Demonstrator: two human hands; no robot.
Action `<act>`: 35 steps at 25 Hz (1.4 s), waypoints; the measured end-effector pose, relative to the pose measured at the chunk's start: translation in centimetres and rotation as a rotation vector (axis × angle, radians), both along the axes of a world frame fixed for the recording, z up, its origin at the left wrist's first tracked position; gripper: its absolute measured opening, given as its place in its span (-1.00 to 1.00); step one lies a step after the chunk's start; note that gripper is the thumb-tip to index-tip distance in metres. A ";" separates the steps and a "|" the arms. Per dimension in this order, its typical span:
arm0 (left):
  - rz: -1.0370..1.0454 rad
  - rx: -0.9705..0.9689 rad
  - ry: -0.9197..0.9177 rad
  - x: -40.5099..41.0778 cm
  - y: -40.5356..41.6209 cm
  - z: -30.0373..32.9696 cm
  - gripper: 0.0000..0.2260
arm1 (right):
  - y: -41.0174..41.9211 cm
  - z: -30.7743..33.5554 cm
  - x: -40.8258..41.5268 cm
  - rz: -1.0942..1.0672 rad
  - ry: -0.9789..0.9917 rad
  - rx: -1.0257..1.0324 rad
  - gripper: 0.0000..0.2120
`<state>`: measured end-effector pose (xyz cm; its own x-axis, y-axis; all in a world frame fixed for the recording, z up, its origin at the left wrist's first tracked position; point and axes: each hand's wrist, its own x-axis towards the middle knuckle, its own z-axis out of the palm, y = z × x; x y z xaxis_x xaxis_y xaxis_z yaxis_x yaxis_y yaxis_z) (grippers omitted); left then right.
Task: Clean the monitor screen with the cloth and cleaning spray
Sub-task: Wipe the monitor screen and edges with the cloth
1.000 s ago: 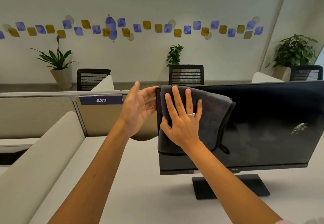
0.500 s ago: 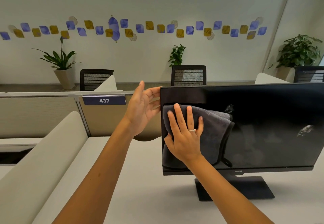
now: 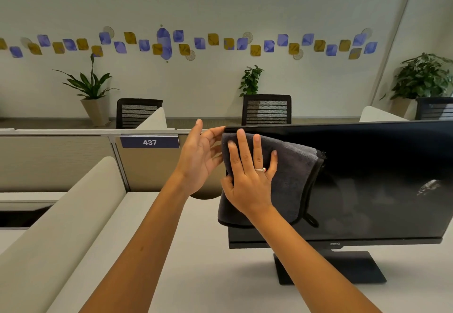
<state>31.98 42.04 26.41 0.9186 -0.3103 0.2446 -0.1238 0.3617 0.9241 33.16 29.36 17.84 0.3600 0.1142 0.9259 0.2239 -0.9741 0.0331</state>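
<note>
We see the right hand pressing flat, fingers straight and spread, on a dark grey cloth against the upper left part of the monitor screen. The left hand steadies the monitor's left edge, fingers extended; its fingertips are hidden behind the cloth and frame. The monitor stands on the table, its right side cut off. A smudge shows at the right.
</note>
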 end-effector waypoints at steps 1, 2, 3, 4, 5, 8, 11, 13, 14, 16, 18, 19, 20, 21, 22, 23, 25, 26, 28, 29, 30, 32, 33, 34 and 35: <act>0.007 0.004 -0.002 -0.1 -0.1 0.0 -0.42 | -0.2 -0.9 -0.2 0.000 0.009 -0.019 -0.34; 0.016 0.009 -0.005 -0.2 -0.2 0.0 -0.42 | -0.5 -2.0 -0.4 -0.001 0.022 -0.043 -0.34; 0.030 0.016 -0.008 -0.3 -0.4 0.1 -0.43 | -0.9 -3.0 -0.7 -0.006 0.038 -0.067 -0.35; 0.045 0.020 -0.009 -0.4 -0.6 0.1 -0.43 | -1.3 -3.9 -1.1 -0.013 0.056 -0.089 -0.36; 0.056 0.022 -0.009 -0.4 -0.8 0.2 -0.44 | -1.6 -4.4 -1.4 -0.023 0.071 -0.106 -0.38; 0.079 0.032 -0.011 -0.6 -1.3 0.5 -0.44 | -1.8 -3.4 -1.4 -0.036 0.082 -0.092 -0.42; 0.099 0.051 -0.015 -0.6 -1.4 0.4 -0.43 | -1.5 -0.3 -0.6 0.006 0.054 -0.017 -0.45; 0.122 0.082 -0.027 -0.8 -1.6 0.4 -0.43 | -1.9 1.4 -0.2 0.036 0.040 -0.016 -0.46; 0.147 0.109 -0.036 -0.9 -1.8 0.4 -0.44 | -2.2 1.8 -0.1 0.044 0.035 -0.031 -0.46; 0.225 0.186 -0.078 -1.1 -2.5 0.6 -0.50 | -3.3 2.2 -0.2 0.044 0.028 -0.053 -0.43; 0.329 0.299 -0.171 -1.4 -3.4 0.7 -0.61 | -5.1 2.3 -0.3 0.026 0.024 -0.035 -0.42; 0.402 0.399 -0.264 -1.6 -3.6 0.8 -0.64 | -6.3 2.3 -0.3 0.013 0.021 -0.019 -0.41; 0.495 0.553 -0.390 -1.8 -3.8 0.8 -0.63 | -7.6 2.3 -0.4 -0.005 0.017 -0.004 -0.41; 0.588 0.757 -0.532 -1.9 -4.0 0.6 -0.58 | -9.1 2.3 -0.5 -0.027 0.015 0.009 -0.41; 0.662 0.965 -0.669 -1.9 -4.2 0.4 -0.52 | -10.7 2.2 -0.7 -0.052 0.015 0.021 -0.40; 0.703 1.150 -0.774 -1.9 -4.6 0.2 -0.48 | -12.4 2.1 -0.8 -0.075 0.015 0.037 -0.40; 0.723 1.383 -0.848 -1.9 -5.5 -0.1 -0.43 | -15.5 2.0 -1.1 -0.104 0.012 0.081 -0.40; 0.732 1.423 -0.844 -1.9 -5.9 -0.1 -0.42 | -16.9 2.1 -1.1 -0.110 0.010 0.109 -0.39; 0.764 1.422 -0.831 -1.9 -6.5 -0.1 -0.43 | -18.8 2.2 -1.2 -0.110 0.011 0.153 -0.39; 0.781 1.410 -0.828 -2.0 -6.7 -0.1 -0.43 | -19.1 2.3 -1.1 -0.105 0.008 0.159 -0.39; 0.790 1.400 -0.827 -2.0 -6.7 -0.1 -0.44 | -19.1 2.4 -1.0 -0.098 0.003 0.159 -0.38; 0.789 1.382 -0.815 -2.1 -6.7 -0.2 -0.45 | -18.4 2.4 -0.9 -0.084 -0.003 0.148 -0.39; 0.785 1.378 -0.809 -2.1 -6.7 -0.3 -0.45 | -17.8 2.4 -0.8 -0.071 -0.004 0.135 -0.40; 0.780 1.378 -0.806 -2.1 -6.6 -0.4 -0.45 | -17.1 2.4 -0.6 -0.053 -0.005 0.116 -0.40; 0.775 1.377 -0.806 -2.1 -6.6 -0.5 -0.45 | -16.1 2.4 -0.5 -0.031 -0.008 0.093 -0.41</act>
<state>29.83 35.46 25.93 0.7349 -0.2550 0.6285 -0.4074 -0.9068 0.1084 32.68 13.24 20.29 0.3542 0.0165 0.9350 0.1937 -0.9794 -0.0562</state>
